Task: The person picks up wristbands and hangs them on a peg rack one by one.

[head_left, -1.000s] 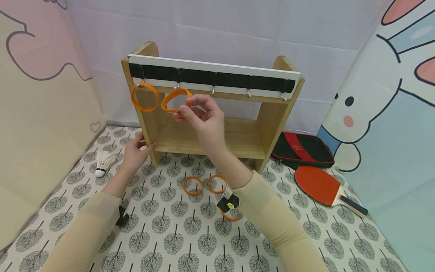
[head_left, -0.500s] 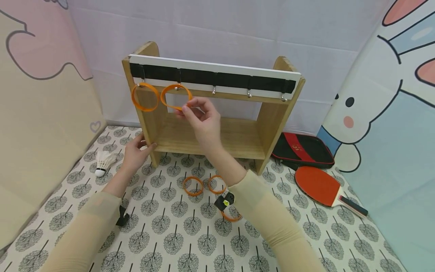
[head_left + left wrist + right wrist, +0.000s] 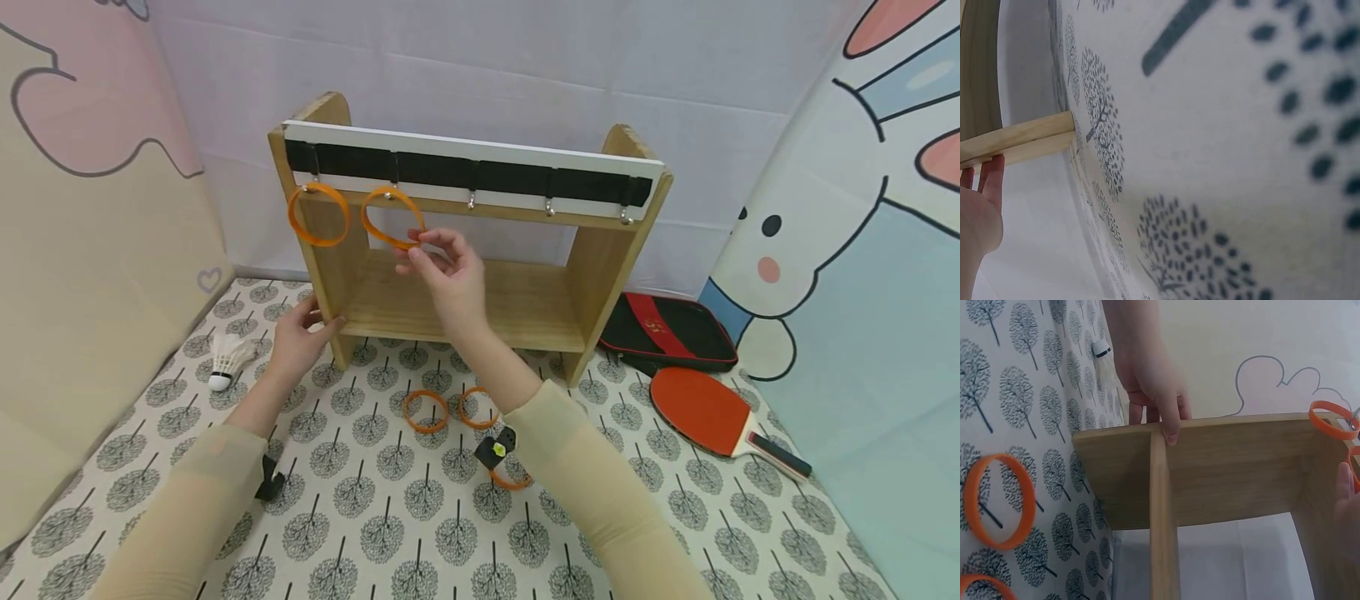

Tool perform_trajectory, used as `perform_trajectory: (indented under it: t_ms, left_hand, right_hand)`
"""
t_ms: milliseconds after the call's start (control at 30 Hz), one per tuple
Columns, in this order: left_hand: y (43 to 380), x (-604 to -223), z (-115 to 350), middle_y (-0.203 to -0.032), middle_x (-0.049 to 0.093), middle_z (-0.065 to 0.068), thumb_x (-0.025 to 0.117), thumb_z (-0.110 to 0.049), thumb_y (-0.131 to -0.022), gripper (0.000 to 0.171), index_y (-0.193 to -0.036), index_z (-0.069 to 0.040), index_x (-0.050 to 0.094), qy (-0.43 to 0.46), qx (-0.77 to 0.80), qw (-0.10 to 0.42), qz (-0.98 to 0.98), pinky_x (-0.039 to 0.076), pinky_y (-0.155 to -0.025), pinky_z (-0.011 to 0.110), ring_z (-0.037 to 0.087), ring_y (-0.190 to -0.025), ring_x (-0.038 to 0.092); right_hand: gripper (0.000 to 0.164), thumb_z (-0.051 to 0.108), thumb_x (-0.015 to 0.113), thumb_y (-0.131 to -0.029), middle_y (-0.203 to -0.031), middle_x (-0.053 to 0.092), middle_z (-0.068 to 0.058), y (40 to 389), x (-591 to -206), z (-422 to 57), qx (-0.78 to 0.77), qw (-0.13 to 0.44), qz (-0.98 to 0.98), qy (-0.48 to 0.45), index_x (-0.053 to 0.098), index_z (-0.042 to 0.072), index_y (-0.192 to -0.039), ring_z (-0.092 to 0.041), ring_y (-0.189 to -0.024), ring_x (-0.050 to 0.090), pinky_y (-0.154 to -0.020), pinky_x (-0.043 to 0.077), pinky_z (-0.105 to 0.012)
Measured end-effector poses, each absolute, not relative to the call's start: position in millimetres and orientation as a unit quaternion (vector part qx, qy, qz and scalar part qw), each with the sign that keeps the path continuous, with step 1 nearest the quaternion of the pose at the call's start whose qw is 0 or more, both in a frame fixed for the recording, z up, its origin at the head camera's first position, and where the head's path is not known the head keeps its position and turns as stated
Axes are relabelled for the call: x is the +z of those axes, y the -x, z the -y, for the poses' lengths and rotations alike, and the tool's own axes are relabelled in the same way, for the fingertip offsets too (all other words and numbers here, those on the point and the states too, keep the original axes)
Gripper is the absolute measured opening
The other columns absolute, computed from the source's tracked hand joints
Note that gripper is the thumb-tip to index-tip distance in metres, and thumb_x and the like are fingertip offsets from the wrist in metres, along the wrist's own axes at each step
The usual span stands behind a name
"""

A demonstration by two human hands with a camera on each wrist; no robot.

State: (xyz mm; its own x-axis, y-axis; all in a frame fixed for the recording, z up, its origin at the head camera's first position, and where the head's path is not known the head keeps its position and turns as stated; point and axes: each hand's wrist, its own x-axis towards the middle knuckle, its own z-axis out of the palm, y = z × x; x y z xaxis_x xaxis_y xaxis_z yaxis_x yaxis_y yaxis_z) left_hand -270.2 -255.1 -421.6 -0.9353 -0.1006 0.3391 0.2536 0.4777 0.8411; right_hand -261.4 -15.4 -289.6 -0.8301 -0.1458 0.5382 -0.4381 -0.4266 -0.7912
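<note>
In the head view my right hand [image 3: 453, 279] pinches the lower right of an orange wristband [image 3: 373, 232] between thumb and fingers. The band's top overlaps the second metal hook [image 3: 389, 194] from the left. Another orange wristband [image 3: 322, 242] hangs from the leftmost hook. With thumb in front and fingers behind, my left hand [image 3: 300, 337] grips the left side panel of a small wooden shelf [image 3: 461, 333]. The right wrist view also shows this left hand [image 3: 1154, 381] on the panel's edge, while my right hand [image 3: 1349, 506] is partly cut off at the right.
Three orange wristbands lie on the tree-print cloth, one [image 3: 512, 483] partly behind the right sleeve. A shuttlecock [image 3: 228, 360] lies at left. A red table tennis bat [image 3: 701, 410] and black case [image 3: 697, 333] lie at right. More hooks [image 3: 550, 207] line the shelf's front.
The right hand has tilted the wristband upright and lowered slightly, bringing the band's top to the second hook. The left hand stays on the shelf panel.
</note>
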Motion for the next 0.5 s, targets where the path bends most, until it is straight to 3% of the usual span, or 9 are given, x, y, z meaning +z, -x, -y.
perform_trajectory:
  t_ms: [233, 500]
  left_hand:
    - [268.2, -417.9, 256.2, -0.133, 0.053, 0.018, 0.063, -0.025, -0.091, 0.058, -0.143, -0.011, 0.041, 0.046, -0.512, 0.175, 0.839, 0.052, -0.074, 0.020, 0.034, -0.117, 0.053]
    - [266.5, -416.5, 258.2, -0.133, 0.053, 0.018, 0.063, -0.025, -0.091, 0.057, -0.142, -0.010, 0.042, 0.037, -0.509, 0.175, 0.842, 0.055, -0.081, 0.035, 0.033, -0.118, 0.053]
  right_hand:
    - [0.026, -0.001, 0.062, -0.088, -0.119, 0.058, -0.015, 253.7, -296.0, -4.8, 0.784, 0.073, 0.551, -0.276, 0.054, -0.002, -0.113, -0.029, -0.095, 0.067, -0.081, 0.057, -0.040]
    - [0.032, 0.003, 0.066, -0.086, -0.125, 0.059, -0.011, 235.6, -292.8, -40.4, 0.749, 0.050, 0.600, -0.275, 0.056, 0.001, -0.116, -0.024, -0.097, 0.067, -0.082, 0.057, -0.039]
